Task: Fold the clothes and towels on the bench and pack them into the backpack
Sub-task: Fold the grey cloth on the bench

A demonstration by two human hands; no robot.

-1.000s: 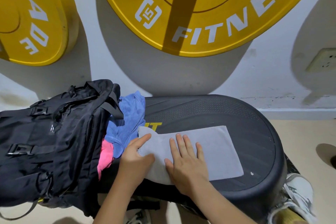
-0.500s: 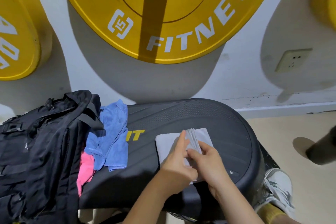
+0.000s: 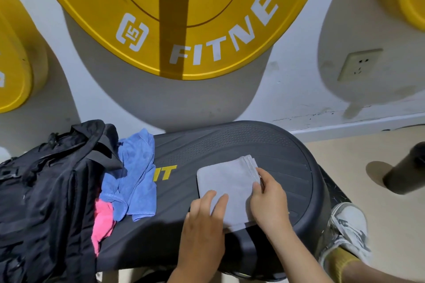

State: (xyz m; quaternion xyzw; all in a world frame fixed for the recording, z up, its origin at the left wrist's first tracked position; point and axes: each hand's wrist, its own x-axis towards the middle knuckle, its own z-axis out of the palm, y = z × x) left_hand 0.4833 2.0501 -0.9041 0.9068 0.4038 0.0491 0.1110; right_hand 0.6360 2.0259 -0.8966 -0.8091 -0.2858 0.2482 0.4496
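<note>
A big yellow weight plate [image 3: 207, 18] printed with "FITNES" hangs on the wall above the desk's far edge. The desk [image 3: 230, 145] itself is dark and ribbed, rounded at its right end, with yellow letters near its middle. A black backpack [image 3: 46, 202] covers the desk's left end, its top flap loose. Against the backpack's right side lies a crumpled blue towel [image 3: 135, 174], spread from the far edge towards the near edge and partly hiding the yellow letters. The grey towel [image 3: 225, 179] lies folded into a small thick rectangle right of the desk's middle, its near corner reaching the near edge and its stacked layers showing along its right side. A pink cloth [image 3: 102, 220] bunches between the backpack and the blue towel, hanging over the near edge.

The left grip [image 3: 204, 220] rests spread and flat on the grey towel's near-left part, fingers straight. The right grip [image 3: 269, 204] pinches the grey towel's layered right edge between thumb and fingers.

On the floor beyond the desk's right end lies a dark bottle [image 3: 404, 172]. A white shoe [image 3: 347, 230] shows by the near-right corner.
</note>
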